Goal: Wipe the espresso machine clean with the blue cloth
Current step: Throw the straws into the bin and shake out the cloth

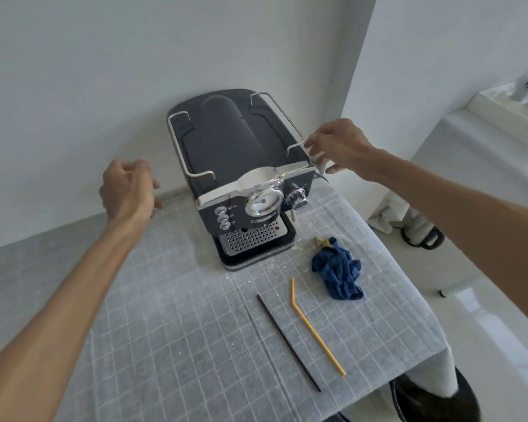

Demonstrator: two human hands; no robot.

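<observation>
A dark espresso machine (230, 159) with chrome trim and a perforated drip tray stands at the back of the table against the wall. The crumpled blue cloth (339, 274) lies on the table to the right of the machine's front, with no hand on it. My left hand (128, 190) hovers left of the machine, fingers loosely curled, holding nothing. My right hand (336, 144) is at the machine's upper right corner, by the chrome rail, fingers loosely bent; whether it touches the machine is unclear.
A grey checked tablecloth (165, 315) covers the table. A yellow bent straw (313, 327) and a thin black stick (287, 339) lie in front of the cloth. Crumbs lie beside the cloth. The table's right edge drops off; a black stool (433, 397) stands below.
</observation>
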